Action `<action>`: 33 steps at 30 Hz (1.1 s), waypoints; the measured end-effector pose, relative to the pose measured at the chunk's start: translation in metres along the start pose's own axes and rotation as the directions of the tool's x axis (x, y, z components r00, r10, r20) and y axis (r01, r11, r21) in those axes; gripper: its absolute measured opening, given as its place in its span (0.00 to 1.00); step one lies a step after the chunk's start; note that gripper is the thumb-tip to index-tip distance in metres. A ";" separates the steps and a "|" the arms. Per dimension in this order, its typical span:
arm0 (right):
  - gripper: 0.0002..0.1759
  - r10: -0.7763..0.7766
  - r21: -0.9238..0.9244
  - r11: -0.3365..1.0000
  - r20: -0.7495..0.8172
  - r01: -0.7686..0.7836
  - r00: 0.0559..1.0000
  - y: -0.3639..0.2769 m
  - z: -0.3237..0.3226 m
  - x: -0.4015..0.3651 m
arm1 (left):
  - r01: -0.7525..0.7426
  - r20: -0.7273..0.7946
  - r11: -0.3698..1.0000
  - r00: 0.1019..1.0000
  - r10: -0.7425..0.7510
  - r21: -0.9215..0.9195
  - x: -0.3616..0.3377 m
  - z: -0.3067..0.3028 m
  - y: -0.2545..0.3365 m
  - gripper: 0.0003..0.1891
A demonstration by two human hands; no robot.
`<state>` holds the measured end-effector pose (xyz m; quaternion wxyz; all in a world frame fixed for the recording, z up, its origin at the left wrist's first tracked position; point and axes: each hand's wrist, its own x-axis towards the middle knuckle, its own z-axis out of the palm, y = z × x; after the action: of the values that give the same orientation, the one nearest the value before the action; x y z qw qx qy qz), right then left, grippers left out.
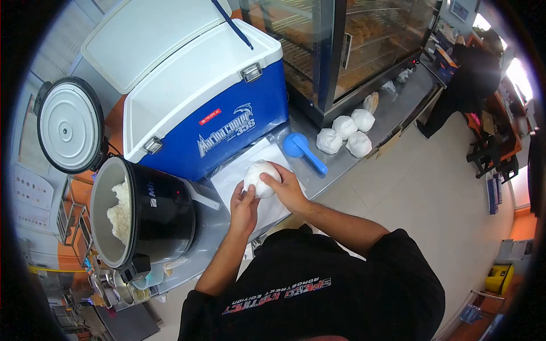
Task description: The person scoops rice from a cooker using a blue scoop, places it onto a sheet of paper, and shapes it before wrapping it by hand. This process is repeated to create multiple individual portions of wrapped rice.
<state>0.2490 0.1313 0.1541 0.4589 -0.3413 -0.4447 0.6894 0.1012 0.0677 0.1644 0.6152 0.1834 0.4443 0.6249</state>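
Note:
A round bundle in white paper (261,177) is held between both hands above white paper sheets (228,175) on the metal counter. My left hand (244,209) grips its lower left side, fingers closed on it. On its right side, my right hand (286,187) has the thumb on top and the other fingers wrapped round. A blue scoop (304,152) lies just right of the sheets. Farther right, several similar white wrapped bundles (344,127) sit grouped on the counter. An open rice cooker (165,210) with white rice (120,215) stands at the left.
Behind the sheets stands a blue cooler (227,119), its white lid open. A glass display cabinet (341,51) is at the back. The cooker's round lid (69,125) is raised. At the far right stands another person (469,77) in dark clothes.

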 end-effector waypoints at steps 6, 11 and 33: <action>0.33 0.219 0.327 0.910 0.145 -0.256 0.965 -0.027 -0.009 -0.004 | -0.009 0.054 1.000 0.998 0.010 -0.023 -0.003 0.000 -0.005 0.23; 0.30 0.161 0.357 0.916 0.097 -0.185 0.982 -0.004 -0.042 0.002 | -0.054 0.123 0.993 0.992 0.041 0.103 0.003 0.009 -0.014 0.25; 0.28 -0.579 -0.837 0.369 -0.547 -0.404 0.605 0.060 -0.190 0.012 | -0.219 0.193 0.620 0.975 0.111 0.753 0.023 -0.052 -0.055 0.20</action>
<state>0.3920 0.1884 0.0274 0.3698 -0.7709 -0.5156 0.0560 0.0902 0.0638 0.0860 0.4449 0.5073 0.6091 0.4168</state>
